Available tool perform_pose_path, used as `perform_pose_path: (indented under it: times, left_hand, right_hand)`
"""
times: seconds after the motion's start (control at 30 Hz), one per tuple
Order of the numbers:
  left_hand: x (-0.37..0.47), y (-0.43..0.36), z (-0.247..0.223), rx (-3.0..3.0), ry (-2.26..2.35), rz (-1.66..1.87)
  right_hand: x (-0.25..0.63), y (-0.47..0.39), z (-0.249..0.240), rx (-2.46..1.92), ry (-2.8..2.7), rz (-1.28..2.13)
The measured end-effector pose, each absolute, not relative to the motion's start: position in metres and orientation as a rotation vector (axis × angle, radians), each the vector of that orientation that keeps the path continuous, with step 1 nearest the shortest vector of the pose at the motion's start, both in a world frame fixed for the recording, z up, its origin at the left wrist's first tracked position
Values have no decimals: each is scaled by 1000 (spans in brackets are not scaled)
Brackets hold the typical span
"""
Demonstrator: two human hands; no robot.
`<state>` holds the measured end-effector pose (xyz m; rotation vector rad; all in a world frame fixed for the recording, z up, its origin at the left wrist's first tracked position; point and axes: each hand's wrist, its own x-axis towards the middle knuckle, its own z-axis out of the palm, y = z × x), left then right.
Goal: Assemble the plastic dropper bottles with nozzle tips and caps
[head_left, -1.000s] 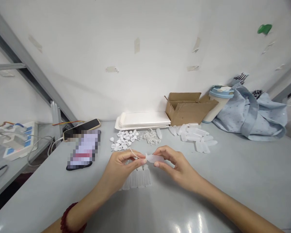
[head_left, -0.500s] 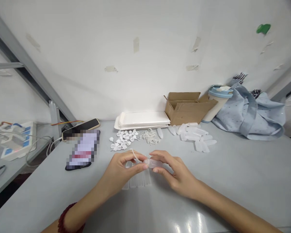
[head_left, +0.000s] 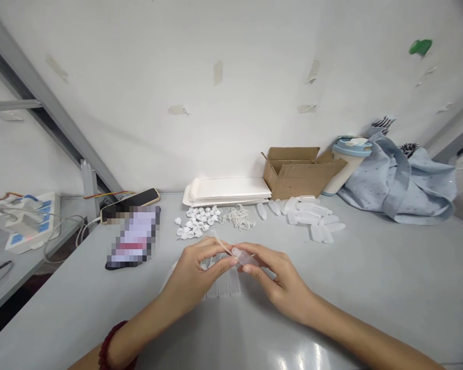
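Observation:
My right hand [head_left: 280,275] pinches a small translucent plastic bottle [head_left: 248,259] between thumb and fingers, its narrow neck tilted up and to the left. Thumb and fingertips of my left hand [head_left: 196,270] close on a thin white cord [head_left: 223,246] right beside that neck. One end of the cord sticks up above the left fingers. Whether it loops around the neck is hidden by the fingertips. Below both hands, several clear flat tubes [head_left: 224,285] lie side by side on the grey table, partly covered by my left hand.
Behind the hands lie piles of white pointed caps [head_left: 195,223], short white cords [head_left: 238,218] and translucent bottles [head_left: 312,213]. White envelopes [head_left: 231,189], a cardboard box [head_left: 297,180], a cup [head_left: 345,167] and a blue bag [head_left: 397,180] line the wall. Left are a phone [head_left: 133,205] and a power strip [head_left: 31,226].
The held bottle has turned from nearly level to tilted, neck up. The cord and my left fingertips shifted slightly right. One loose bottle beside the cord pile lies a little farther right.

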<state>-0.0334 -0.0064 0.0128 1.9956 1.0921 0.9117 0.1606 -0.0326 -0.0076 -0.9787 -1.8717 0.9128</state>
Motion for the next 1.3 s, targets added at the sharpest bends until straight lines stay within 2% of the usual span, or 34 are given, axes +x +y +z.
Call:
perform_pose_path:
  times: [0.2,0.27,0.47,0.63,1.0,1.3]
  left_hand:
    - [-33,-7,3,2455,1125,1247]
    - [-30,-10,2,2627,1075,1261]
    - [-19,-19,5,2904,1133,1013]
    - [-15,-19,5,2870,1160,972]
    - [-19,-13,0,2789,1097,506]
    - [-20,-11,0,2773,1089,360]
  right_hand:
    - [157,-35,-10,-1231,-1699,973]
    - [155,-35,-9,-1261,-1654,993]
    - [148,-42,-7,-1254,-1568,1077]
    - [147,-43,-8,-1220,-1582,1067]
    - [173,-8,-8,-1306,-2045,833]
    - [171,-12,-11,-1290,-2164,767]
